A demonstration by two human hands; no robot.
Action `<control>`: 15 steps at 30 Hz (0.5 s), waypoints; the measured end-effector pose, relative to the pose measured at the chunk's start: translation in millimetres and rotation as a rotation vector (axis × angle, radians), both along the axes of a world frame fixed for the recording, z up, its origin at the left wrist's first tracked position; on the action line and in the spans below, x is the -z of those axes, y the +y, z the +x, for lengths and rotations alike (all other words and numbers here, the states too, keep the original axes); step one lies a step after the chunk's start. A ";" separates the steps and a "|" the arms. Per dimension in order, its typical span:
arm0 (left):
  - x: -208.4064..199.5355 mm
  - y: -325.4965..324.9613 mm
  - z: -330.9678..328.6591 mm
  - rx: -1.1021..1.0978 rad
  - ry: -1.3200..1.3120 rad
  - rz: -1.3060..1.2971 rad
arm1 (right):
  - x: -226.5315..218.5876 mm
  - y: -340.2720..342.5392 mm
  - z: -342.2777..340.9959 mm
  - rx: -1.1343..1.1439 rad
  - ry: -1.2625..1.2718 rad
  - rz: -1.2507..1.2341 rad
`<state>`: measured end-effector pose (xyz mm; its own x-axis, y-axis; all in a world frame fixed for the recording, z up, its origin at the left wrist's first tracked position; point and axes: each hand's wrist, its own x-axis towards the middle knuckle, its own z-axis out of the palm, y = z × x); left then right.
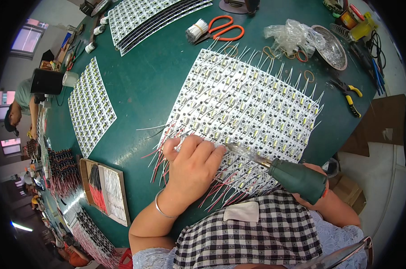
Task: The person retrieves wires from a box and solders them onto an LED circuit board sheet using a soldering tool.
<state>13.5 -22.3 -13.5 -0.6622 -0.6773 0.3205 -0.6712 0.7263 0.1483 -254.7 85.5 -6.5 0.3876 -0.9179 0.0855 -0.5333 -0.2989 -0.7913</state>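
A white panel of small circuit boards (252,103) lies before me on the green table, with thin white wires standing off it and red and white wires along its near edge. My left hand (191,163) rests on the panel's near left part. Its fingers are drawn together by the iron's tip, and whatever they pinch is hidden. My right hand (320,204) is wrapped round a green soldering gun (299,179), partly hidden behind its body. The metal tip of the gun points left and meets the panel right beside my left fingertips.
Left of the panel lie another board sheet (92,107) and a box of cut wires (105,193). Farther back are stacked sheets (144,22), orange-handled scissors (225,30) and a wire bundle (197,30). Pliers (348,96), a metal dish (330,47) and a plastic bag (295,36) sit right.
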 end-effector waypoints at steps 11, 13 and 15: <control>2.5 1.4 0.1 0.008 -0.004 -0.035 | 12.1 48.1 -13.3 0.244 -0.384 0.186; -1.2 2.4 0.2 0.007 -0.008 -0.038 | 14.2 61.7 -10.9 0.392 -0.590 0.367; -6.9 5.3 -2.6 0.006 -0.017 -0.041 | 19.8 70.5 -16.5 0.370 -0.499 0.403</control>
